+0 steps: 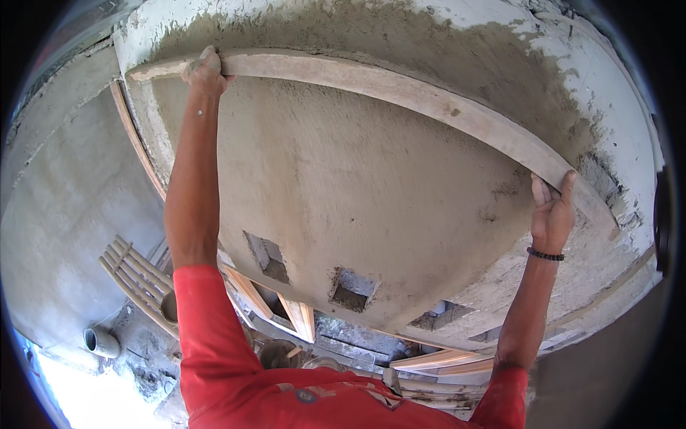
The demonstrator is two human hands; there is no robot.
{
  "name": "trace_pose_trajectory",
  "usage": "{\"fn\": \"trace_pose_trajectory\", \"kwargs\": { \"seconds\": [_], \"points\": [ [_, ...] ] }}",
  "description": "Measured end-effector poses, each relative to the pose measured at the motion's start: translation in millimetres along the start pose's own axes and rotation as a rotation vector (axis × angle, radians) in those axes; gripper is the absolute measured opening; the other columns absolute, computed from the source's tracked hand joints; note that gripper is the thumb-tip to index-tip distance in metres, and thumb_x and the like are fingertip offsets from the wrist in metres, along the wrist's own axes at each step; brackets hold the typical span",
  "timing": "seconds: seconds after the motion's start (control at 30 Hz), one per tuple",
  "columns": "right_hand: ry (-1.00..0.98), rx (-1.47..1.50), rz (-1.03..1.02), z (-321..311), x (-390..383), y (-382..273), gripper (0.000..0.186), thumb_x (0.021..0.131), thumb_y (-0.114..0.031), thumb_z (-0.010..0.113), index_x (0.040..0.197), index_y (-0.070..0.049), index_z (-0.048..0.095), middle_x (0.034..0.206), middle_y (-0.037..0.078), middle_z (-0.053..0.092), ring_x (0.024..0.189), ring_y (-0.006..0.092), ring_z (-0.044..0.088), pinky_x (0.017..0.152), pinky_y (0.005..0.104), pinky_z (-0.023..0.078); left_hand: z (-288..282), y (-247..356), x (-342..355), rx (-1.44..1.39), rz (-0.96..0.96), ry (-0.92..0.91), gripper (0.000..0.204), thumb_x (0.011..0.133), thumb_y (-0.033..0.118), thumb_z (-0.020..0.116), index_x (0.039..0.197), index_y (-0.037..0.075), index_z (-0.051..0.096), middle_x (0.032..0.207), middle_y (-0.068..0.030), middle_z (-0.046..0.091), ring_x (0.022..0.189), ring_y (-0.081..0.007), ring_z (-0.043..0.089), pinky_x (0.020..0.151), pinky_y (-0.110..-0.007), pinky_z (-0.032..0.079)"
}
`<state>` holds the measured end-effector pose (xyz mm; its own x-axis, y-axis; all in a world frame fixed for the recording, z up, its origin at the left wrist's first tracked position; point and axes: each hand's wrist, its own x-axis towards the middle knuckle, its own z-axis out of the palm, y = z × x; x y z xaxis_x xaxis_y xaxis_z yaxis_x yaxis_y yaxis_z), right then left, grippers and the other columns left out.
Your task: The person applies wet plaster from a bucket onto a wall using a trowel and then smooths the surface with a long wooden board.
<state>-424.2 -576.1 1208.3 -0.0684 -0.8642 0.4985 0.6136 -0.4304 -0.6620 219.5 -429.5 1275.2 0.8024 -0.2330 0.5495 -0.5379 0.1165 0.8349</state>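
A long pale wooden straightedge board (371, 83) lies across the plastered wall (343, 186), its line bent by the lens. Near its left end, my left hand (205, 70) is closed around it, arm stretched far out. My right hand (552, 212), with a dark beaded bracelet at the wrist, grips the board's lower edge near the right end. The thumb shows on the board's face there, and some fingertips are hidden behind it. Damp grey-brown plaster covers the wall on both sides of the board.
Rough white wall (629, 136) borders the plaster at the top and right. Several square holes, one a pocket (353, 289), open in the lower wall. At lower left are a bamboo rack (136, 275) and a grey pipe (101, 342). Wooden frames (296, 314) stand below.
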Motion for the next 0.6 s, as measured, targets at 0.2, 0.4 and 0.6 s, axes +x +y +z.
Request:
{"fn": "trace_pose_trajectory", "kwargs": {
  "seconds": [0.2,0.4,0.6],
  "points": [
    [0.051,-0.037,0.026,-52,1,-2,0.047,0.093,-0.033,0.055,0.124,0.001,0.046,0.116,0.017,0.056,0.096,0.0260,0.061,0.080,0.0335,0.052,45,16,-101,-0.491,-0.421,0.080,0.040,0.087,0.027,0.054,0.116,0.001,0.044,0.111,-0.0151,0.054,0.091,-0.0245,0.056,0.060,-0.041,0.051],
    [0.057,-0.099,0.042,-138,-1,7,0.047,0.093,-0.035,0.053,0.123,0.000,0.046,0.117,0.013,0.056,0.099,0.0231,0.060,0.083,0.0308,0.051,79,-10,-164,-0.620,-0.282,0.205,0.030,0.086,0.027,0.056,0.106,0.003,0.057,0.105,-0.0112,0.056,0.086,-0.0213,0.057,0.053,-0.037,0.048],
    [0.014,-0.084,-0.066,-42,27,-18,0.043,0.092,-0.031,0.056,0.122,0.000,0.048,0.116,0.013,0.057,0.095,0.0218,0.062,0.079,0.0275,0.054,43,68,-98,-0.539,-0.374,0.227,0.033,0.087,0.023,0.056,0.106,-0.004,0.051,0.102,-0.0158,0.056,0.085,-0.0256,0.058,0.054,-0.039,0.051]
  ]
}}
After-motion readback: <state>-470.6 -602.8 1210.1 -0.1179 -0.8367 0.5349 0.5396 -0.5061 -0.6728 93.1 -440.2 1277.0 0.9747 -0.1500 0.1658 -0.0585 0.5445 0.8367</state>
